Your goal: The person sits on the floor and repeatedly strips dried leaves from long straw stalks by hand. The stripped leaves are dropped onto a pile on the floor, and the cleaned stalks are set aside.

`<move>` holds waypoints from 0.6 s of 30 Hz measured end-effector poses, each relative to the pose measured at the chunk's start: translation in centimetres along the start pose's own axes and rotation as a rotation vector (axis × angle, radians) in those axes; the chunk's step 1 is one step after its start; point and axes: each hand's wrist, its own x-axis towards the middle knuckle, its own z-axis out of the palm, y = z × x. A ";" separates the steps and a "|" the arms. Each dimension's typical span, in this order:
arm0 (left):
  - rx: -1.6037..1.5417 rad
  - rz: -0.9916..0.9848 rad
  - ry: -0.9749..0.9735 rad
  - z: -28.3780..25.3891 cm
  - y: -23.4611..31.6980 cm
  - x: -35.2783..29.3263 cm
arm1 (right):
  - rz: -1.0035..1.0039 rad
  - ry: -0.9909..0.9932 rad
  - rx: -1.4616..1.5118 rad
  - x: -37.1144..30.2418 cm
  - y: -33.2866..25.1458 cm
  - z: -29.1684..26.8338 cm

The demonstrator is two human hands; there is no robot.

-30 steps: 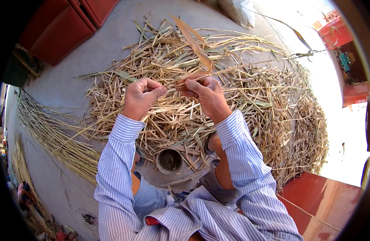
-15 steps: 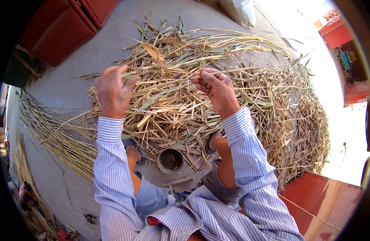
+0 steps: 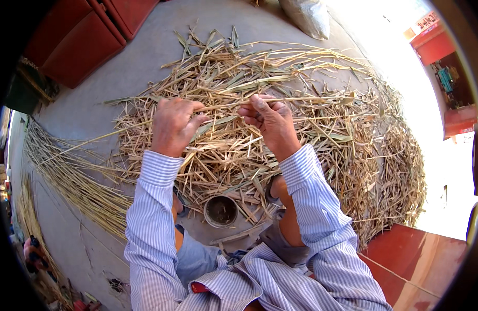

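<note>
A long, dry reed-like stalk stretches crosswise in front of me, over the heap of dry husks and leaves. My left hand is closed round it, with the thin end trailing off to the left. Farther right, my right hand pinches the same stalk between thumb and fingers. Its leafy end reaches out past that hand over the right part of the heap. The palm sides of the fingers are partly hidden.
A round container stands between my feet. At left lies a bundle of long thin stalks on the grey floor. Red furniture stands far left, a pale sack at the back, and a red surface lies near right.
My left hand has moved right, nearer to my right hand, and its blurred, loose fingers have closed on the stalk. A broad dry leaf that stood up between the hands is gone from there.
</note>
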 end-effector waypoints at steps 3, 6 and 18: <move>-0.177 -0.095 0.002 1.8 1.2 0.2 | -0.003 0.014 -0.045 -0.4 0.5 1.1; -0.430 -0.337 -0.023 2.1 1.4 0.0 | -0.014 0.039 -0.081 -0.5 0.4 1.1; -0.742 -0.843 0.318 -0.7 -3.0 -1.0 | -0.109 0.006 -0.241 -0.4 -1.3 -0.1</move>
